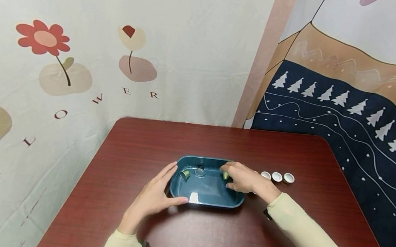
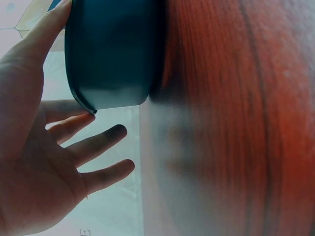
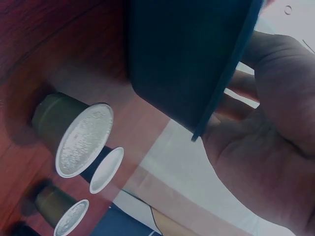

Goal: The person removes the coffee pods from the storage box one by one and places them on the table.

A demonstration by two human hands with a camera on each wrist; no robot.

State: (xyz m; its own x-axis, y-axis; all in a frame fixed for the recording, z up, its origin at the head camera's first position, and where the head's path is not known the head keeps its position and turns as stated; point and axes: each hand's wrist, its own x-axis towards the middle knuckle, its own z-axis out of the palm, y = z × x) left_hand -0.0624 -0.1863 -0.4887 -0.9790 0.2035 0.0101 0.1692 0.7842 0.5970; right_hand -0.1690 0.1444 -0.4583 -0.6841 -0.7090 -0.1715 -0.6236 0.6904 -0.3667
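A blue-green rectangular tray (image 1: 199, 195) sits on the table. At its left end, my left hand (image 1: 154, 195) rests with spread, nearly straight fingers, thumb on the front rim and fingertips at the back left corner. My right hand (image 1: 244, 177) reaches over the tray's right end, thumb and fingers around a green coffee capsule (image 1: 226, 176); its fingertips are partly hidden. Inside the tray lie another green capsule (image 1: 184, 175), tipped over, and a dark capsule (image 1: 199, 171) with a pale lid. In the right wrist view the tray wall (image 3: 182, 59) hides the fingertips.
Right of the tray, several capsules stand in a row with pale lids up, including a green capsule (image 3: 59, 118) and one farther right (image 1: 288, 178). My right forearm partly covers the row. The reddish-brown table (image 1: 141, 138) reaches back to a printed cloth (image 1: 196, 61).
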